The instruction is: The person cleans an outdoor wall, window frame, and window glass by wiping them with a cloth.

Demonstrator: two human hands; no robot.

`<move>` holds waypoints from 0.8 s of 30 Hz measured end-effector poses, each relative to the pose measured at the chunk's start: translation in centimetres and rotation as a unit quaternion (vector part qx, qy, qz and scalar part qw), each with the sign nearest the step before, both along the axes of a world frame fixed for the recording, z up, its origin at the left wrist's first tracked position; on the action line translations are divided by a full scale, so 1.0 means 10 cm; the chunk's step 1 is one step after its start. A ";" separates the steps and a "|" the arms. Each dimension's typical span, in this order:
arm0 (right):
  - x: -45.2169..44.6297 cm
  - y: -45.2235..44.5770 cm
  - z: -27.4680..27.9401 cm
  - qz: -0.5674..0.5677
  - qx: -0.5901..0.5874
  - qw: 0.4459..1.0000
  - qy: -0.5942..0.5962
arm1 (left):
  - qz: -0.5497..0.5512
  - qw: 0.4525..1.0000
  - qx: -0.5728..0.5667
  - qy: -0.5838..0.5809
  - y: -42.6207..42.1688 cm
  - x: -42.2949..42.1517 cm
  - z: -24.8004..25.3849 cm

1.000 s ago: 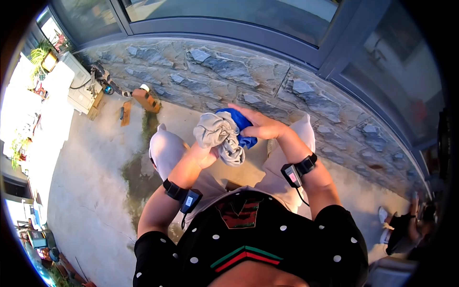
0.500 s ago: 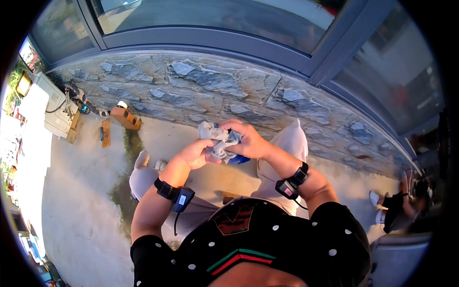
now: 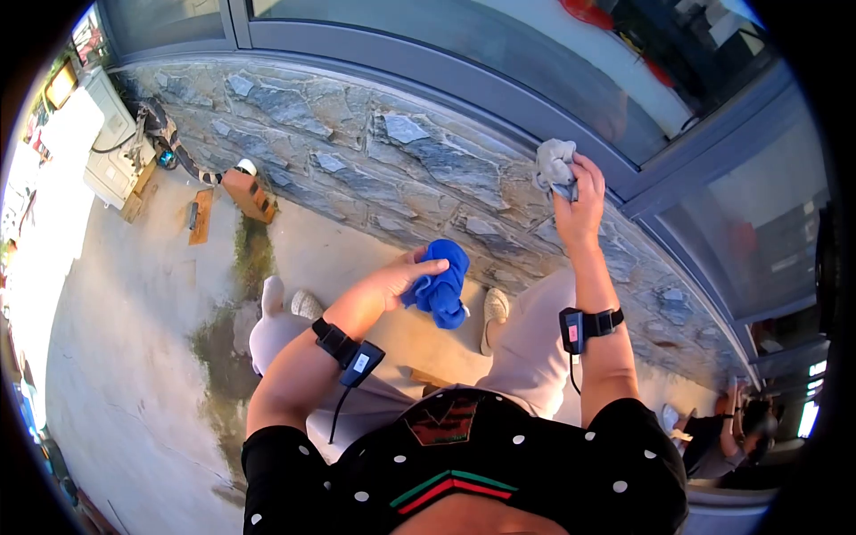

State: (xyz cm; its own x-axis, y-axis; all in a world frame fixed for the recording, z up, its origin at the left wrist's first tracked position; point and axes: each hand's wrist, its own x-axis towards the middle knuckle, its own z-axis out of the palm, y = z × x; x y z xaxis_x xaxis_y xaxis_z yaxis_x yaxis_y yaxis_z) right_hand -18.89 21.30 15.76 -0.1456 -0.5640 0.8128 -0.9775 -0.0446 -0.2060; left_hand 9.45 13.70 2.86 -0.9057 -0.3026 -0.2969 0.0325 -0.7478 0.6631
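My left hand [image 3: 406, 278] is closed on a bunched blue cloth [image 3: 440, 283], thumb on top, out in front of my lap. Up to the right, my right hand [image 3: 582, 198] grips a crumpled grey cloth [image 3: 555, 168] beside the lower part of the window frame [image 3: 499, 94], at the top of the stone wall. Whether the grey cloth touches the frame I cannot tell. The fingers of my right hand are partly hidden behind the bundle.
The stone wall [image 3: 428, 165] runs below the window [image 3: 428, 45]. At the left stand a brick-like block [image 3: 248, 194], a small board [image 3: 201, 217] and a white unit [image 3: 111, 147]. Another person [image 3: 727, 437] is low at the right. Moss [image 3: 254, 254] grows along the concrete floor.
The hands have come apart. My right hand has moved up and right with the grey cloth; my left has shifted slightly right, the blue cloth now fully showing in it.
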 end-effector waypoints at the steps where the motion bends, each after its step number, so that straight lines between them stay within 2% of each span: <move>1: -0.05 -0.11 -0.06 -0.006 0.026 0.997 0.071 | -0.016 0.999 -0.025 0.021 -0.02 0.05 0.12; 2: 0.00 -0.21 -0.05 0.004 0.027 0.997 0.076 | -0.004 0.997 -0.073 0.000 -0.03 0.02 0.07; 4: 0.12 -0.38 -0.04 0.029 0.065 0.992 0.108 | -0.059 0.965 -0.248 -0.058 -0.08 0.02 -0.03; 5: 0.25 -0.48 -0.01 0.041 0.085 0.990 0.109 | -0.060 0.890 -0.445 -0.081 -0.08 0.06 0.02; 7: 0.49 -0.71 0.01 0.049 0.101 0.988 0.110 | -0.135 0.809 -0.557 -0.135 -0.04 0.10 0.21; 9: 0.65 -0.98 0.00 0.053 0.119 0.985 0.111 | -0.170 0.694 -0.685 -0.146 0.00 0.10 0.16; 10: 0.71 -1.13 -0.02 0.060 0.120 0.984 0.114 | -0.164 0.696 -0.683 -0.148 -0.02 0.08 0.10; 12: 0.82 -1.43 -0.06 0.079 0.105 0.984 0.123 | -0.262 0.584 -0.751 -0.164 -0.06 0.03 -0.02; 16: 1.14 -1.82 -0.05 0.135 0.110 0.970 0.172 | -0.215 0.575 -0.775 -0.149 -0.15 0.05 -0.07; 19: 1.42 -2.15 -0.02 0.173 0.111 0.955 0.215 | -0.165 0.596 -0.772 -0.143 -0.18 0.05 -0.04; 22: 1.67 -2.61 -0.08 0.200 0.104 0.933 0.279 | -0.204 0.602 -0.754 -0.167 -0.25 0.03 0.07; 24: 1.87 -2.90 -0.13 0.212 0.072 0.906 0.359 | -0.178 0.592 -0.770 -0.159 -0.28 0.04 0.03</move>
